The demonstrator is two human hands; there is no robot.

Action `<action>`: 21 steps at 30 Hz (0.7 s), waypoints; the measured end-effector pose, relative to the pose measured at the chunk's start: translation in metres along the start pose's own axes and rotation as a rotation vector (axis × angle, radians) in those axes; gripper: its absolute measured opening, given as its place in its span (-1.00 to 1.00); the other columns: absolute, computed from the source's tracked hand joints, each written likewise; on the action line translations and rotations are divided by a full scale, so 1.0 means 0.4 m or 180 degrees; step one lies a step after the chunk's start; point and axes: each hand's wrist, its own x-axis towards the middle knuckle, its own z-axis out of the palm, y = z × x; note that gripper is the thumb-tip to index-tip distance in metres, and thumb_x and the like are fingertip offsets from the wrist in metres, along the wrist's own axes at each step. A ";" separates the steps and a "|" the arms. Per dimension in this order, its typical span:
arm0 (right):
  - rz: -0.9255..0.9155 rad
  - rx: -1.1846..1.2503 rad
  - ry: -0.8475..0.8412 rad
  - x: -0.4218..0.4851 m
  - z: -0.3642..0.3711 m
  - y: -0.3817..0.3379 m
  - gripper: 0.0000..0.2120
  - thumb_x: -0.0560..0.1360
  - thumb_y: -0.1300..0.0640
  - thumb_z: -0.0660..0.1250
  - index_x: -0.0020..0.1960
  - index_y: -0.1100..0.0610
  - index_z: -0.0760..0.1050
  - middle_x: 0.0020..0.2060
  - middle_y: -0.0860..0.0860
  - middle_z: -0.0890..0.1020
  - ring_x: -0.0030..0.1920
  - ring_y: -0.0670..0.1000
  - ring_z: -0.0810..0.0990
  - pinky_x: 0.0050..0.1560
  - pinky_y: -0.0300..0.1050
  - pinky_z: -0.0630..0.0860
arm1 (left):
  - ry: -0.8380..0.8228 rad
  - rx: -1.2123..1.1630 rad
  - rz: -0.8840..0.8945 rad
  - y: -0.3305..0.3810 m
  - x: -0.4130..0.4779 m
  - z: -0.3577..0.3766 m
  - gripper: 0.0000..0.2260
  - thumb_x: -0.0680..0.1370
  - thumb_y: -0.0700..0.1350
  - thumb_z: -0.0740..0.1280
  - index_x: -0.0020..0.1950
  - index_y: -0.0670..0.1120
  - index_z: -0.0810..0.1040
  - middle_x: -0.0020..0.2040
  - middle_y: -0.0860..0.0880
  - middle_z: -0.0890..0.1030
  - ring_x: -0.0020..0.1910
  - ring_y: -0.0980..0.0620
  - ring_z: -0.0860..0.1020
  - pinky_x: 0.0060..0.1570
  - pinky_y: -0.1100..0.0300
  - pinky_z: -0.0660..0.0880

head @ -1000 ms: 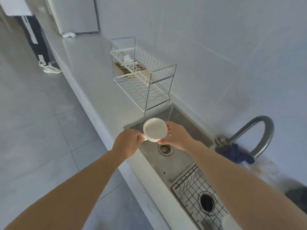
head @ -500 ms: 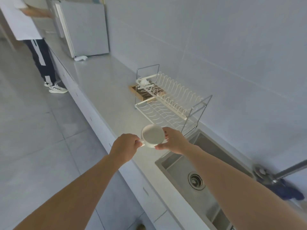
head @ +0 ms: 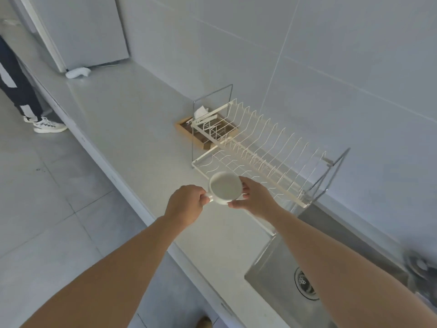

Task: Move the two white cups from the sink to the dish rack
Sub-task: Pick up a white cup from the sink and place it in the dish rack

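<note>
One white cup between two hands, left hand, right hand

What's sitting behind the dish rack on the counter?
Behind the dish rack lies a wooden tray holding something white. The rack's wires cover much of it; other contents unclear.

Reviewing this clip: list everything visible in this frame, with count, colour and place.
white cup: 1, white, held in the air in front of the dish rack's lower shelf
dish rack: 1, white wire with metal frame, two shelves, on the counter left of the sink
sink: 1, steel, lower right, drain visible
counter: 1, pale grey, along the wall
wooden tray: 1, brown, behind the rack
refrigerator: 1, grey, far end of the counter
bystander's leg: dark trousers, white shoe, far left
left hand: 1, on the cup's handle
right hand: 1, on the cup's side
</note>
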 end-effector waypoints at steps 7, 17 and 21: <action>0.0470 0.0366 0.0293 0.145 0.033 0.002 -0.29 0.25 0.12 0.69 0.31 -0.14 0.49 0.16 -0.13 0.66 0.14 -0.18 0.63 0.14 -0.31 0.52 | -0.0190 -0.0089 0.0201 -0.074 0.200 0.000 -0.69 0.61 0.00 0.31 -0.31 -0.06 0.44 -0.35 -0.03 0.47 -0.28 -0.14 0.47 -0.31 0.09 0.30; 0.0737 0.0520 0.0869 0.292 0.046 0.048 -0.24 0.33 0.25 0.62 0.16 -0.54 0.47 0.00 -0.54 0.58 0.00 -0.53 0.50 0.04 -0.33 0.43 | -0.0143 -0.0140 0.0624 -0.122 0.430 0.093 -0.77 0.62 -0.04 0.27 -0.22 -0.04 0.51 -0.28 0.04 0.43 -0.26 -0.06 0.39 -0.27 0.14 0.26; 0.0518 0.0438 0.0991 0.319 0.034 0.051 -0.35 0.36 0.31 0.60 0.34 -0.11 0.51 0.14 -0.18 0.63 0.00 -0.54 0.50 -0.09 -0.67 0.32 | -0.0060 -0.0278 0.0642 -0.124 0.481 0.118 -0.81 0.62 -0.03 0.30 -0.11 -0.07 0.62 -0.26 0.05 0.46 -0.25 -0.02 0.40 -0.26 0.15 0.26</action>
